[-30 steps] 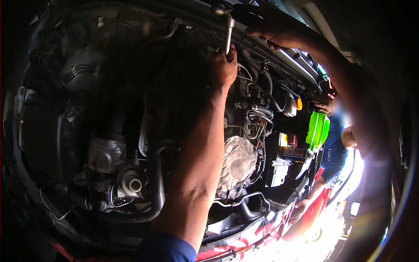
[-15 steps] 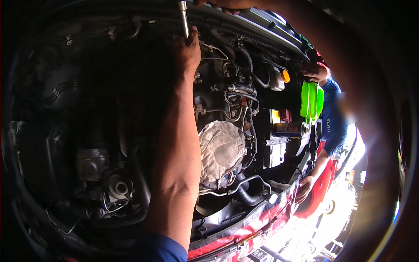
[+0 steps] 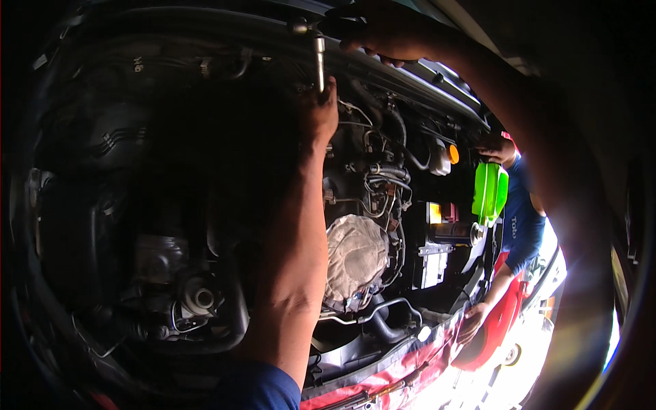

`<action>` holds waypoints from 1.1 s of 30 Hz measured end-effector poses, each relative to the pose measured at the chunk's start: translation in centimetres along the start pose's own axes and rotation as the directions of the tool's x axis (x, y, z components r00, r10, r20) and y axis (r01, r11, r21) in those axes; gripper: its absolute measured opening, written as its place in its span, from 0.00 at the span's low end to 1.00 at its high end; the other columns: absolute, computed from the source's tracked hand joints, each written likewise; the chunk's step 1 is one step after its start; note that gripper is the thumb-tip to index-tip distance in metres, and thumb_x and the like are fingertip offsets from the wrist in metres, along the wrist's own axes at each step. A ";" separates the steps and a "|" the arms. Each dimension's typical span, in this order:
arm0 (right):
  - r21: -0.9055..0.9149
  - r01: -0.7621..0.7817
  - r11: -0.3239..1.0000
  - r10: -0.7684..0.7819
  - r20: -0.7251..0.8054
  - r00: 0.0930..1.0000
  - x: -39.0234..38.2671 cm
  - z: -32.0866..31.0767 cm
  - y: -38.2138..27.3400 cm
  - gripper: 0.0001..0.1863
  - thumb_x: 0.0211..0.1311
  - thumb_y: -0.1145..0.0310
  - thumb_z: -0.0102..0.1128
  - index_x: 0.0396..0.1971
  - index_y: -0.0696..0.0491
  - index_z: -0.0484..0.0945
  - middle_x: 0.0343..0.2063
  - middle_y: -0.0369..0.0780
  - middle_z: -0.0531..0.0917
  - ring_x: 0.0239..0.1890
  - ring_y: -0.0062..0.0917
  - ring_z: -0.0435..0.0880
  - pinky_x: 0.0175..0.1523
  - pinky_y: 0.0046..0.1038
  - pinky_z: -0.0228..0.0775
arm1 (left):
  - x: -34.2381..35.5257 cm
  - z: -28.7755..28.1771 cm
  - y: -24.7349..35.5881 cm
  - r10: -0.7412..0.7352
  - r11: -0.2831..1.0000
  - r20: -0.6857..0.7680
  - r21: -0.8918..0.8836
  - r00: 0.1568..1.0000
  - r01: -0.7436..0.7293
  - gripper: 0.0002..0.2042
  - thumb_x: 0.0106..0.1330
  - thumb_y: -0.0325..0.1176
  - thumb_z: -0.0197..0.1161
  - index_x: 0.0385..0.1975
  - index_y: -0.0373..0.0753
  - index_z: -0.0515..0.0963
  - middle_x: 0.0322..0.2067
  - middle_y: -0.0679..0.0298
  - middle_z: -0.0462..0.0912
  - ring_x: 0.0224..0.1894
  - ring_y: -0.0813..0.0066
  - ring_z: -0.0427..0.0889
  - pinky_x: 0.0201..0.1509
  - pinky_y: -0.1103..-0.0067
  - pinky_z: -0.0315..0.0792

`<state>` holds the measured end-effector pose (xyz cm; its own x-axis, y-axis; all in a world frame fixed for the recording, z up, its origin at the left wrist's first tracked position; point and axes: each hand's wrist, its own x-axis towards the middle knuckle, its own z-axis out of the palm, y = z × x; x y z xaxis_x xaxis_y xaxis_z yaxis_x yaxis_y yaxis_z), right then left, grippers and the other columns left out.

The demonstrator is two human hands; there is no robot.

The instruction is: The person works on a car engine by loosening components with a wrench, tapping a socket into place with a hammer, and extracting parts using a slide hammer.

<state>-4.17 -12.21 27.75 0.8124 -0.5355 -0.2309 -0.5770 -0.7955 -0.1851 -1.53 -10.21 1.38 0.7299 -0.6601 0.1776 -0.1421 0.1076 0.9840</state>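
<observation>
**Two hands, one wrench, deep in a dark engine bay**

A mechanic's left hand (image 3: 318, 115) closes around the lower end of a silver socket wrench (image 3: 320, 63), thumb pointing up along the shaft, at the rear of the bay. Above, the right hand (image 3: 386, 33) reaches in palm down beside the wrench's round head, fingers bent; in the shadow, one cannot tell how far they close or whether they grip the handle. The left fist hides the shaft's bottom end, and blackness swallows whatever lies left of the forearm, which also covers part of a crumpled cloth (image 3: 357, 254). The right arm blurs toward the frame's edge. Hoses (image 3: 389, 171) crowd just right of the left wrist; a rear panel (image 3: 437, 99) runs beneath the right arm, with a gap between the two arms. At right, a co-worker's hand (image 3: 497, 147) is near a green jug (image 3: 490, 191).
</observation>
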 end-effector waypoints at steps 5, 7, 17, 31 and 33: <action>-0.203 0.202 0.958 -0.252 -0.258 0.933 2.4 -1.7 1.6 0.28 0.69 0.66 0.65 0.68 0.46 0.74 0.40 0.42 0.89 0.38 0.27 0.87 0.41 0.29 0.81 | 0.0 0.5 -0.7 0.008 0.995 0.011 -0.101 1.000 -0.007 0.27 0.75 0.53 0.58 0.26 0.31 0.83 0.25 0.46 0.83 0.30 0.46 0.86 0.35 0.62 0.76; -0.269 0.044 0.962 -0.135 -0.329 0.935 3.1 -2.3 2.2 0.28 0.69 0.63 0.66 0.68 0.45 0.74 0.43 0.43 0.89 0.42 0.29 0.88 0.44 0.30 0.80 | 0.1 0.6 -1.0 0.015 0.995 0.009 -0.103 1.000 -0.014 0.27 0.75 0.53 0.59 0.26 0.31 0.83 0.25 0.46 0.83 0.30 0.46 0.86 0.35 0.62 0.76; -0.370 -0.049 0.928 0.081 0.073 0.994 3.0 -0.1 0.3 0.19 0.64 0.65 0.58 0.54 0.52 0.81 0.45 0.50 0.87 0.45 0.37 0.85 0.53 0.40 0.75 | 0.0 0.0 -0.3 -0.088 0.996 0.010 -0.029 0.996 0.088 0.29 0.76 0.58 0.54 0.35 0.32 0.84 0.32 0.42 0.86 0.38 0.44 0.87 0.40 0.59 0.78; -0.031 -0.200 0.979 0.201 0.031 0.979 1.4 0.8 0.7 0.21 0.67 0.69 0.58 0.60 0.45 0.80 0.28 0.41 0.85 0.21 0.26 0.82 0.27 0.31 0.77 | 0.3 -0.5 -0.1 -0.028 1.000 0.077 0.014 0.997 0.027 0.28 0.76 0.55 0.57 0.42 0.29 0.85 0.38 0.39 0.85 0.46 0.44 0.85 0.53 0.61 0.76; -0.184 -0.126 0.975 0.114 -0.076 0.991 1.6 0.0 0.8 0.22 0.67 0.65 0.61 0.61 0.45 0.80 0.31 0.42 0.87 0.24 0.26 0.84 0.29 0.30 0.76 | 0.1 -0.2 -0.3 0.017 0.993 0.021 -0.114 1.000 -0.014 0.27 0.76 0.55 0.57 0.41 0.30 0.85 0.37 0.39 0.85 0.45 0.43 0.85 0.50 0.61 0.76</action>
<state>-3.32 -13.70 27.22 0.7453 -0.6427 -0.1771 -0.6495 -0.7600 0.0248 -1.23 -10.16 1.14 0.7135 -0.6733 0.1937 -0.0753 0.2012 0.9767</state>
